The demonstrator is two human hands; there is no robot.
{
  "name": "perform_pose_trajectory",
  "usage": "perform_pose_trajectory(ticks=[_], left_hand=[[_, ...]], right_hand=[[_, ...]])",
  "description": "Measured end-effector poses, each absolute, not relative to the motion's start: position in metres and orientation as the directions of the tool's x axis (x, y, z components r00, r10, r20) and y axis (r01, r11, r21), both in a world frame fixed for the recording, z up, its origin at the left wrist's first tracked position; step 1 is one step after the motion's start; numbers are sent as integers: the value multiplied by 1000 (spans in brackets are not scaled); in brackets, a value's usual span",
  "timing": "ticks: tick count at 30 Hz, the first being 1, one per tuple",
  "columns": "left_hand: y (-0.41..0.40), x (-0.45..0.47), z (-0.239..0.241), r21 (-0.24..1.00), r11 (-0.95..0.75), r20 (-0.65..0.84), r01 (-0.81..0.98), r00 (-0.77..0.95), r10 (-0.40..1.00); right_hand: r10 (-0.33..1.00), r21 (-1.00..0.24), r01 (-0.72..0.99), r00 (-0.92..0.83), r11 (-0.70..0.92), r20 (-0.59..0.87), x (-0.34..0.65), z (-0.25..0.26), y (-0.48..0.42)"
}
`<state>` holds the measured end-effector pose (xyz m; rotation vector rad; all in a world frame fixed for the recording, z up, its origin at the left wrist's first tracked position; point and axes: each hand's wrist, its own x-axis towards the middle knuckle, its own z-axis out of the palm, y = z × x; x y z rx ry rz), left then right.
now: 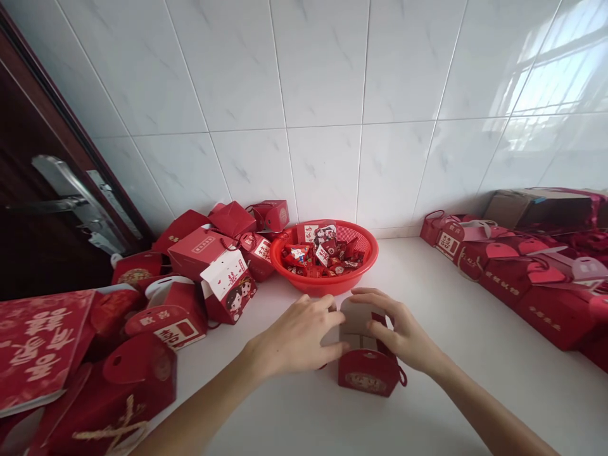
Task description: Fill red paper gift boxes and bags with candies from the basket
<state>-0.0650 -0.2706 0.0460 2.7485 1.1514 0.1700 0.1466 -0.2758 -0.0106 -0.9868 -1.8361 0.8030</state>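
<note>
A small red paper gift box (368,373) with a gold printed emblem stands upright on the white countertop, its top flaps raised and its pale inside showing. At its left side is my left hand (304,335), thumb and fingers curved about the edge of the box. My right hand (403,329) grips the right side, with its fingers over the upright back flap and near the inner wall. A dark red cord loop pokes out at the box's lower right. Just behind stands a red plastic basket (325,288) holding red-wrapped sweets (342,259).
Several red gift boxes (199,253) are heaped at left, with a large red bag or box (42,348) in front of them. A row of filled-out red boxes (508,272) runs along the right. A cardboard box (513,208) sits behind it. A door handle (71,183) is at far left.
</note>
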Motion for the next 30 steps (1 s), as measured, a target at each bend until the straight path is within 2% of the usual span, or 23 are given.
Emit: perform_pose_trajectory(ticks=[3,7,11,15,18,21,25,30], left_hand=[[-270,-65,44,195,-659,3,727,671,741],[-267,-59,40,256,-659,-2,707,682,731],[-266,-59,37,363,-637,14,680,679,734],[-267,-63,35,366,-591,20,719,629,777],[-265,-65,36,396,-565,50,724,598,800],[-264,-68,37,492,-611,91,621,661,745],[-267,-73,34,596,-602,40,531,730,683],[-271,-79,23,606,-533,-23,590,683,730]], right_hand=[[907,-906,225,-315,357,279,155,-9,-272],[914,-976,15,-354,216,197,161,-10,-267],[899,-974,-124,-377,190,223,161,-9,-264],[906,-949,-226,-313,220,285,153,-11,-262],[921,-941,-255,-259,225,290,143,-17,-261],[934,-934,-283,-218,218,284,134,-23,-259],[951,-936,-312,-203,164,235,133,-26,-258],[956,-977,-167,-238,136,173,140,-29,-257]])
